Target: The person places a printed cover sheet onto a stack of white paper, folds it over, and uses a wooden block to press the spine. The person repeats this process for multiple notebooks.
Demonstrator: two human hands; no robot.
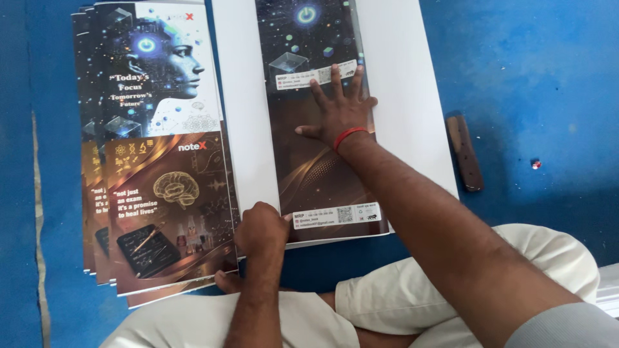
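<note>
The fingers [335, 80] of the right hand [338, 109] are spread apart and lie flat on a dark glossy printed cover sheet [316, 174], pressing it down; they clamp nothing. A thin red band [349, 136] goes around this wrist. The left hand [261, 229] is closed into a loose fist at the near left corner of the same sheet, with the fingers curled together at the edge; I cannot tell whether they pinch the paper.

The dark sheet lies in the middle of the view, on a larger plain white sheet [403, 96], which shows as margins at 3 o'clock and 9 o'clock of it. Both rest on the blue floor [535, 64].

At 9 o'clock of the left hand, just beside it, a fanned stack of printed covers [155, 161] lies, with a picture of a head in profile on the upper half and a brain on the lower brown half. At 3 o'clock of the right hand, apart from the white sheet, a small dark brown wooden block [465, 153] lies on the floor. The person sits cross-legged in pale trousers [412, 290].
</note>
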